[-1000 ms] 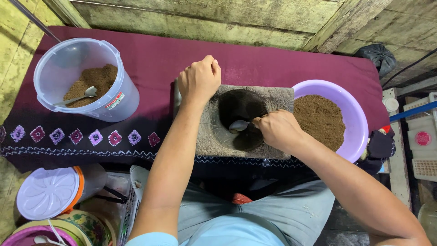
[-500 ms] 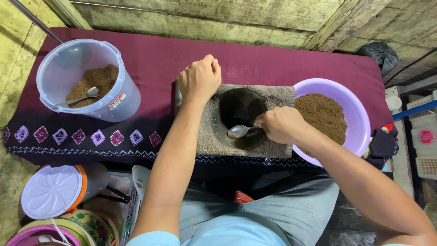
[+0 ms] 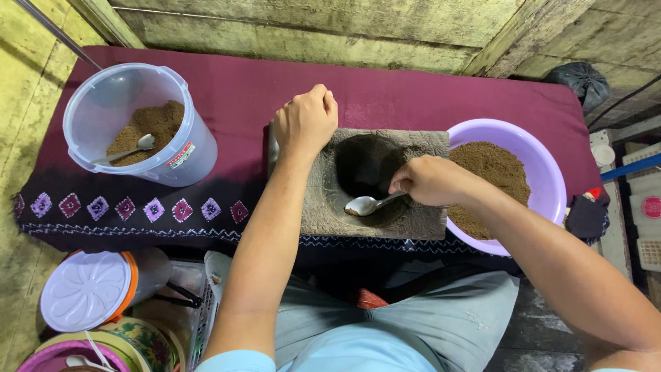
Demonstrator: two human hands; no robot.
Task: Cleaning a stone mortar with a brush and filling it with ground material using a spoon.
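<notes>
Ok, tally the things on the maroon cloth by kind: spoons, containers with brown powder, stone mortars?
Spoons: 2, one in the right hand over the mortar, one in the clear bucket
Containers with brown powder: 2, the clear bucket and the purple bowl
Stone mortars: 1, steadied by the left hand at its far edge
Total: 5

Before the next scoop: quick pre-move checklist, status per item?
1. Spoon gripped by right hand: ok.
2. Spoon bowl down inside the hollow of the stone mortar: ok.
3. Left hand bracing the mortar's far left corner: ok.
4. Purple basin of brown powder beside the mortar, right side, open: ok.
5. Powder left in the hollow: cannot tell, too dark.
6. Clear tub with a second spoon stands apart on the left, out of the way: ok.
</notes>
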